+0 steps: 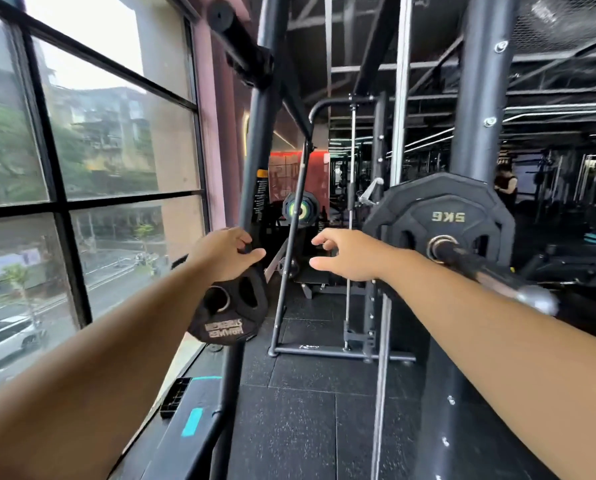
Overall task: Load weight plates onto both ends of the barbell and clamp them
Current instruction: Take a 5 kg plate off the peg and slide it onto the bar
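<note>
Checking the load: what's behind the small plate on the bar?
A larger black plate sits directly behind the small plate on the barbell sleeve. Anything beyond it is hidden.

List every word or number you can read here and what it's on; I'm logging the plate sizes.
"5KG", mirrored in the picture: on the small plate on the barbell, in front of a bigger plate.
Two lines of pale lettering on the small plate held in the left hand: upside down and blurred, not readable.
Pale script on the rack's floor bar: too small to read.
Red wall poster: blurred.
</note>
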